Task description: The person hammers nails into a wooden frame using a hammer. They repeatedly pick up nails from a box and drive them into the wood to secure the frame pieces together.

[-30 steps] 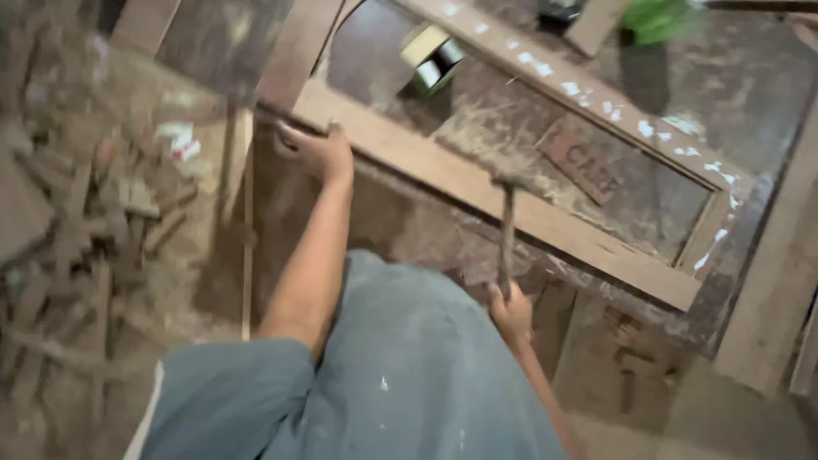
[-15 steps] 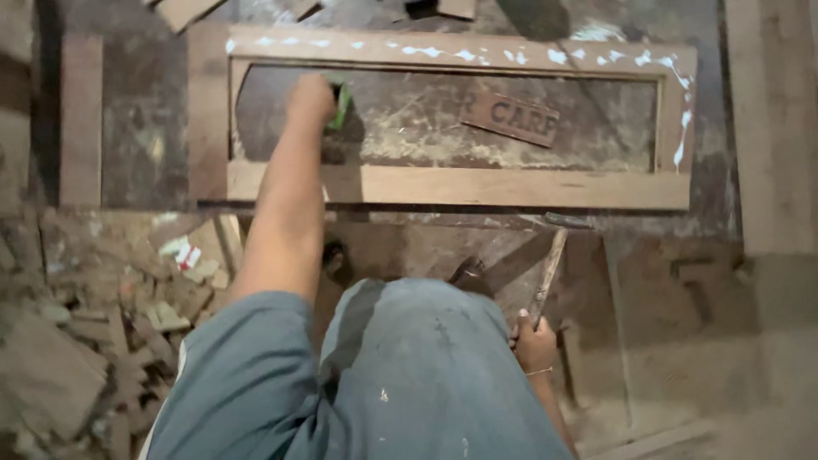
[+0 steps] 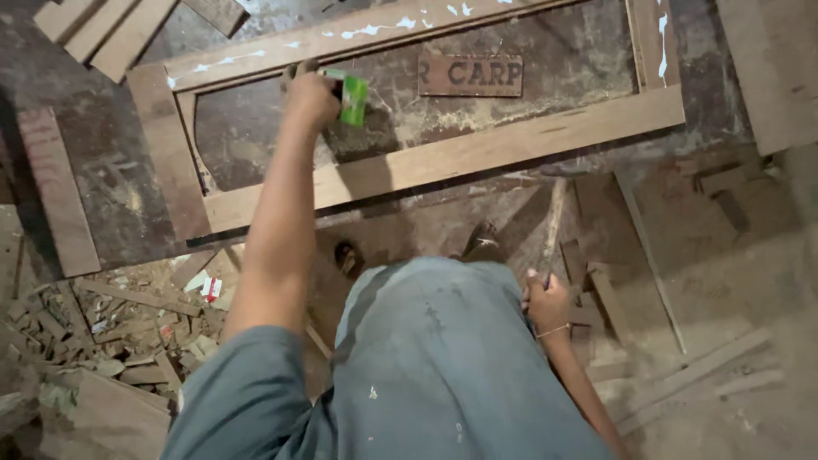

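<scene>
My left hand [image 3: 311, 98] is stretched out over a wooden frame [image 3: 443, 158] that lies flat on a dark workbench [image 3: 111, 187]. It grips a small green object [image 3: 354, 98], held just above the frame's left part. My right hand [image 3: 545, 302] hangs low beside my leg and holds a hammer [image 3: 554, 226] by its wooden handle, with the head up near the bench's front edge. White smears mark the frame's far rail.
A small brown lettered plate [image 3: 470, 75] lies inside the frame. Loose planks [image 3: 102, 30] rest at the bench's far left, and a board [image 3: 58, 192] lies beside the frame. Wood offcuts [image 3: 111, 332] litter the floor left, with strips [image 3: 682, 375] on the right.
My left hand went from gripping the frame's corner to reaching in and lifting the green object. The view swung, so the frame now sits tilted. The hammer stayed low in my right hand.
</scene>
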